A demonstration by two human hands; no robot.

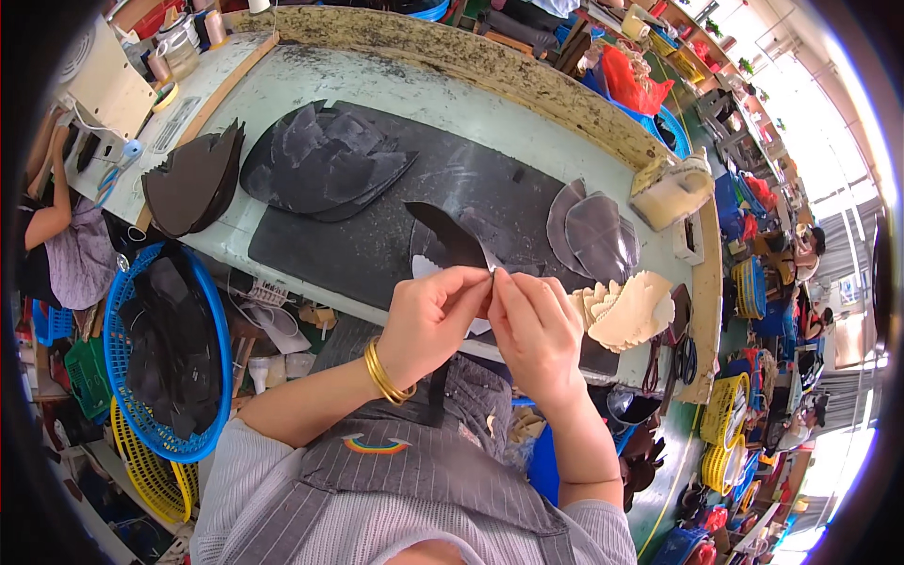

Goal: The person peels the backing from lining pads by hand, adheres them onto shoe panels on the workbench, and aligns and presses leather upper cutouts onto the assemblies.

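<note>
Above the table's near edge, my left hand [435, 315] and my right hand [537, 330] meet, fingertips pinched together. Between them they grip the edge of a thin dark leather-like piece [444, 232], which sticks up and away to the left. Its lower end is hidden by my fingers. Just behind it, more dark pieces and a bit of white material lie on a black mat [315, 252]. Cream scalloped pieces [626, 311] are piled close to the right of my right hand. Two rounded dark pieces [593, 231] rest beyond them.
Stacks of cut dark pieces [320, 160] and brown-black ones [193, 179] occupy the table's left. A cloudy plastic container [670, 191] and scissors [686, 358] are at the right. A raised wooden rim [508, 68] borders the back. A blue basket [221, 377] stands lower left, near another person's arm [52, 221].
</note>
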